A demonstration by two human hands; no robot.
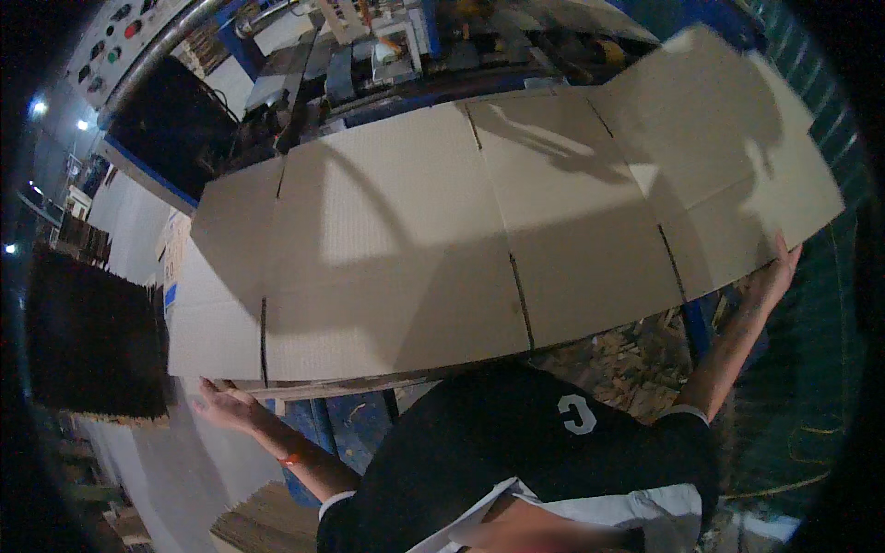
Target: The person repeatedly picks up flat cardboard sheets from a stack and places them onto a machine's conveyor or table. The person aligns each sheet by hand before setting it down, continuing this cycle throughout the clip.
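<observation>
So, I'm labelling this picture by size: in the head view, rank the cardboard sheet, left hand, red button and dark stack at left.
1. Cardboard sheet
2. Dark stack
3. Left hand
4. Red button

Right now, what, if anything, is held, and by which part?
The cardboard sheet: the right hand grips its near edge toward the right end; the left hand is at the near edge by the left corner, its grip unclear.

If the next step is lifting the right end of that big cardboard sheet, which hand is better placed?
Probably the right hand: it meets the near edge of the cardboard sheet at that end, while the left hand is by the opposite end.
</observation>
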